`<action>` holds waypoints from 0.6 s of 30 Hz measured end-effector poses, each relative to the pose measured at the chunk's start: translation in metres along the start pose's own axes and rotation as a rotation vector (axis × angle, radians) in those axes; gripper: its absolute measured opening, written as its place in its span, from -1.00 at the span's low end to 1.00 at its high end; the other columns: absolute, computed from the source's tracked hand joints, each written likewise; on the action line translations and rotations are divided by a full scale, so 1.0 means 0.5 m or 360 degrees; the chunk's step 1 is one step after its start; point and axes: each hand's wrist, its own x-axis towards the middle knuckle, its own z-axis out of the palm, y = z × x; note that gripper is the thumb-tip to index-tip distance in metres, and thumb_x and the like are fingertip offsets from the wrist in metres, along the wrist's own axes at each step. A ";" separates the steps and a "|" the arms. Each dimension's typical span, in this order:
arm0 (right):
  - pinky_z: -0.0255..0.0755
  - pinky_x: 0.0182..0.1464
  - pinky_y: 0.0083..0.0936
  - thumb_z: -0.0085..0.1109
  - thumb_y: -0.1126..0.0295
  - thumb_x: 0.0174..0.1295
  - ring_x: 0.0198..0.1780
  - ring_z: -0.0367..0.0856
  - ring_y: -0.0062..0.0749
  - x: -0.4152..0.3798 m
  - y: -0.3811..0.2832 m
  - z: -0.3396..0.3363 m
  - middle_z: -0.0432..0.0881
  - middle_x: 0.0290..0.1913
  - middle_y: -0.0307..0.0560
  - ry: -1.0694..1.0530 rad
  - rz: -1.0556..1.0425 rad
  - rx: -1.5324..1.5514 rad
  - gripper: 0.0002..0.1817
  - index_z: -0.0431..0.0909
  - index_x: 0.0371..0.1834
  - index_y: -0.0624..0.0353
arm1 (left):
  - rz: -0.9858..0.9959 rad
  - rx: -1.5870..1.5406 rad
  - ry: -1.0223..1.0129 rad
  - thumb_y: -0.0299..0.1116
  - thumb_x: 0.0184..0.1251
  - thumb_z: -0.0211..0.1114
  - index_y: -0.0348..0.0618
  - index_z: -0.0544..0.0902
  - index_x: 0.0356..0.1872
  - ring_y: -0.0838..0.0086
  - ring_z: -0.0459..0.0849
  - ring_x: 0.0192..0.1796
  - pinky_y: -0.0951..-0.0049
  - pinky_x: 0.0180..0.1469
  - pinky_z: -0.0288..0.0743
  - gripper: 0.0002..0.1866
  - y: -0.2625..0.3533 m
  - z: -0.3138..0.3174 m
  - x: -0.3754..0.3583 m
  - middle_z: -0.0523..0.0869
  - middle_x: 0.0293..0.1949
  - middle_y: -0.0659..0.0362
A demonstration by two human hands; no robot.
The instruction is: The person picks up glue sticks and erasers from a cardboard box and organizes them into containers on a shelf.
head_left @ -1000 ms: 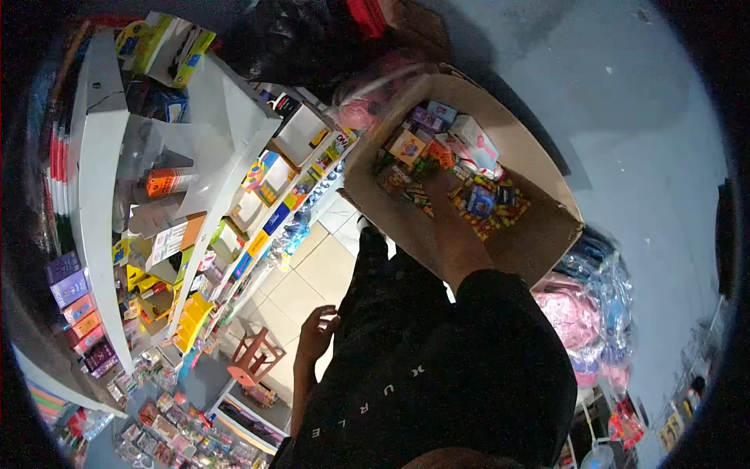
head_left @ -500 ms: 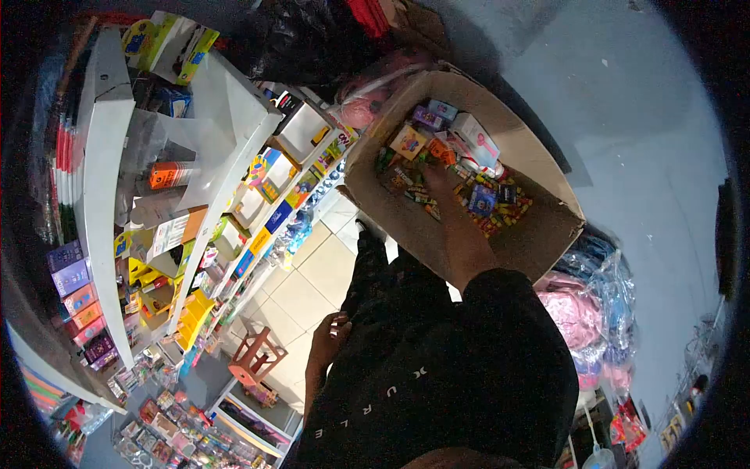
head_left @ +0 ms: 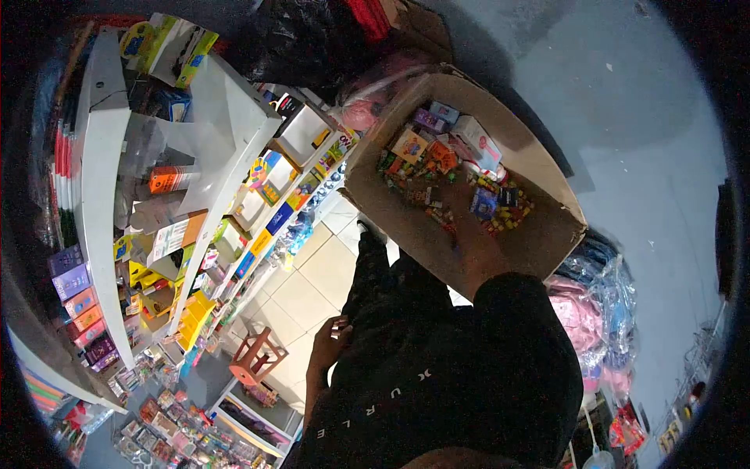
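My right hand (head_left: pixel 462 207) reaches down inside a large cardboard box (head_left: pixel 383 205), over a heap of small packets (head_left: pixel 410 186). Its fingers are dark and blurred against the heap, so their grip cannot be made out. Around it lie a white-and-pink box (head_left: pixel 476 142), an orange box (head_left: pixel 442 155), a tan box (head_left: pixel 409 145), a purple box (head_left: pixel 429 119) and a blue box (head_left: pixel 483 202). My left hand (head_left: pixel 331 341) hangs beside my dark trousers, holding nothing, its fingers loosely bent and apart.
White shelves (head_left: pixel 234 168) crowded with boxed goods stand at the left. A red-brown stool (head_left: pixel 256 356) is on the tiled floor (head_left: pixel 295 297). Plastic-wrapped pink items (head_left: pixel 574 309) lie to the right of the box, and a black bag (head_left: pixel 305 47) sits at the top.
My right hand has drawn back a little toward me and right within the box, uncovering more packets. The left hand has stayed nearly still.
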 end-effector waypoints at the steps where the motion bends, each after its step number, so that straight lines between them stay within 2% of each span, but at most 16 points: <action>1: 0.50 -0.05 -0.20 0.28 0.07 0.28 0.02 0.54 -0.20 0.014 -0.019 0.012 0.46 0.16 0.14 0.0036 0.0037 -0.0082 -0.14 0.02 0.49 0.20 | 0.0007 -0.0029 -0.0009 -0.31 0.34 0.37 -0.22 0.58 0.11 0.35 0.72 -0.11 0.37 -0.06 0.61 -0.63 -0.008 0.003 0.000 0.72 -0.03 0.07; 5: 0.46 -0.05 -0.21 0.30 0.02 0.26 0.00 0.54 -0.24 0.070 -0.065 0.064 0.52 0.07 0.10 0.0130 0.0186 -0.0244 -0.13 0.05 0.45 0.24 | -0.0164 -0.0104 -0.0012 -0.31 0.34 0.37 -0.22 0.57 0.11 0.34 0.72 -0.11 0.37 -0.07 0.61 -0.62 -0.033 0.014 -0.005 0.72 -0.02 0.06; 8: 0.45 -0.24 -0.29 0.29 0.09 0.28 -0.18 0.53 -0.35 0.084 -0.058 0.095 0.54 0.00 0.10 0.0596 -0.0363 -0.0048 -0.16 0.04 0.45 0.26 | -0.0039 -0.0148 0.0029 -0.30 0.33 0.38 -0.21 0.58 0.11 0.33 0.72 -0.12 0.37 -0.08 0.62 -0.61 -0.027 0.018 -0.016 0.72 -0.02 0.06; 10: 0.44 -0.32 -0.33 0.29 0.12 0.29 -0.25 0.53 -0.38 0.094 -0.059 0.097 0.53 0.02 0.11 0.0632 -0.0384 0.0050 -0.16 0.02 0.45 0.27 | -0.0006 -0.0019 0.0038 -0.30 0.33 0.38 -0.22 0.58 0.11 0.33 0.72 -0.12 0.37 -0.09 0.62 -0.61 -0.007 0.018 -0.022 0.73 -0.03 0.07; 12: 0.44 -0.35 -0.35 0.29 0.12 0.29 -0.27 0.53 -0.36 0.099 -0.058 0.074 0.52 0.08 0.14 0.0391 -0.0057 0.0105 -0.14 -0.01 0.46 0.29 | 0.0020 -0.0035 0.0028 -0.30 0.33 0.38 -0.22 0.58 0.11 0.33 0.72 -0.12 0.37 -0.09 0.62 -0.61 -0.008 0.021 -0.024 0.73 -0.04 0.07; 13: 0.45 -0.33 -0.33 0.28 0.13 0.30 -0.28 0.53 -0.35 0.117 -0.034 0.081 0.52 0.11 0.14 0.0264 0.0071 -0.0466 -0.17 0.02 0.45 0.29 | 0.0037 -0.0111 0.0015 -0.29 0.33 0.39 -0.22 0.58 0.11 0.32 0.72 -0.12 0.37 -0.08 0.62 -0.61 -0.023 0.020 -0.020 0.74 -0.04 0.07; 15: 0.46 -0.31 -0.32 0.28 0.11 0.30 -0.26 0.55 -0.32 0.097 -0.032 0.078 0.54 0.07 0.13 0.0255 0.0075 -0.0529 -0.21 0.08 0.41 0.29 | 0.0034 -0.0134 0.0005 -0.29 0.34 0.38 -0.23 0.58 0.11 0.33 0.72 -0.11 0.37 -0.08 0.62 -0.61 -0.023 0.019 -0.014 0.74 -0.05 0.07; 18: 0.49 -0.26 -0.29 0.27 0.08 0.30 -0.24 0.57 -0.29 0.063 -0.042 0.072 0.57 0.03 0.11 0.0337 -0.0082 -0.0241 -0.26 0.16 0.36 0.29 | -0.0041 -0.0020 0.0008 -0.29 0.34 0.38 -0.23 0.58 0.11 0.35 0.72 -0.12 0.37 -0.08 0.62 -0.62 -0.010 0.024 -0.022 0.74 -0.07 0.08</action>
